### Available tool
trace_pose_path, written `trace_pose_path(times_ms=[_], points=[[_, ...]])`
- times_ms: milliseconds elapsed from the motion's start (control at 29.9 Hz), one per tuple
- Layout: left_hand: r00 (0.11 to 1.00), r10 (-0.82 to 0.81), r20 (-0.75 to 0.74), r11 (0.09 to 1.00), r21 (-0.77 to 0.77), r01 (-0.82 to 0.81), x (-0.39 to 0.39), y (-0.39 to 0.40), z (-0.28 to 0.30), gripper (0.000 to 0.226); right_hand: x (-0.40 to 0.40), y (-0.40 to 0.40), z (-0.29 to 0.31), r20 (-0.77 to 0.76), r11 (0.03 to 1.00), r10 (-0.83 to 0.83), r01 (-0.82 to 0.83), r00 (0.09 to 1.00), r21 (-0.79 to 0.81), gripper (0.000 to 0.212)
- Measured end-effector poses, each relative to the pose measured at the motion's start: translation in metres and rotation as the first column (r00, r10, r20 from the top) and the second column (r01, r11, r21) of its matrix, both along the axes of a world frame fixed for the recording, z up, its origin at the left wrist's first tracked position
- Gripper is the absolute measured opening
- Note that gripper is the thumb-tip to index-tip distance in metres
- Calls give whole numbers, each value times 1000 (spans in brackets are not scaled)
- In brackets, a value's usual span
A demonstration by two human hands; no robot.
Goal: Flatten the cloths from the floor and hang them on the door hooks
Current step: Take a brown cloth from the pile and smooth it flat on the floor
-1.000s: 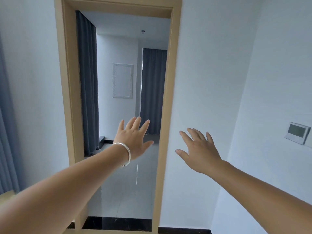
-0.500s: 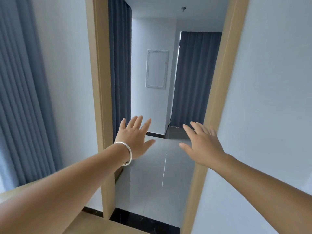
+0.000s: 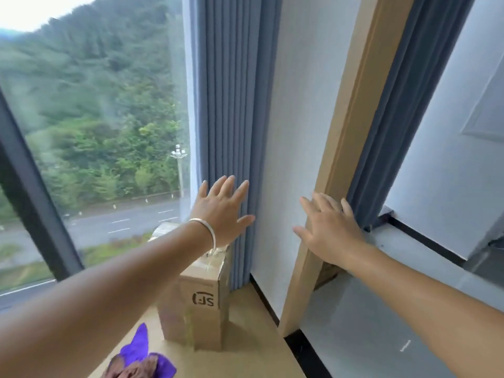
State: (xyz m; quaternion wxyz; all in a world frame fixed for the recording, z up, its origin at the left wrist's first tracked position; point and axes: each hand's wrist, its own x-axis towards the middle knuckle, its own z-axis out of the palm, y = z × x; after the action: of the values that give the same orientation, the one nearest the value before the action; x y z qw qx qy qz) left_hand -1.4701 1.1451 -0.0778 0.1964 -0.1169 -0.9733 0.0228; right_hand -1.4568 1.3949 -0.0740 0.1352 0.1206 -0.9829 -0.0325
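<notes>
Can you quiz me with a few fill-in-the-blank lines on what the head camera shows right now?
1. Both the left hand and the right hand hold ____.
2. The bracelet sits on the ____ wrist.
3. The cardboard box stands on the floor in front of the blue ____.
4. The crumpled cloths on the floor are brown and ____.

Missing words: nothing; left; curtain; purple

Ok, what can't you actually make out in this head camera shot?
- Purple and brown crumpled cloths: cut off by the bottom edge, so their number is unclear.
- Door hooks: none in view.
- Brown cardboard box: top partly hidden by the left arm, print blurred.
- Left hand and right hand: palms hidden.
</notes>
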Motion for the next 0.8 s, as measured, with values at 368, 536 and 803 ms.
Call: trace_pose_path(times_ms=[368, 536, 803], points=[[803, 531, 272, 836, -12, -549, 52, -189, -140, 76, -70, -212, -130, 239, 852, 513, -522, 825, -28, 65], [667, 621, 412, 742, -35, -669, 83, -252, -216, 76, -73, -292, -201, 386, 778, 587, -628, 712, -26, 66], [444, 661, 605, 600, -71, -797, 108, -315, -354, 75, -87, -377, -326, 550, 679, 603, -733, 579, 27, 66]])
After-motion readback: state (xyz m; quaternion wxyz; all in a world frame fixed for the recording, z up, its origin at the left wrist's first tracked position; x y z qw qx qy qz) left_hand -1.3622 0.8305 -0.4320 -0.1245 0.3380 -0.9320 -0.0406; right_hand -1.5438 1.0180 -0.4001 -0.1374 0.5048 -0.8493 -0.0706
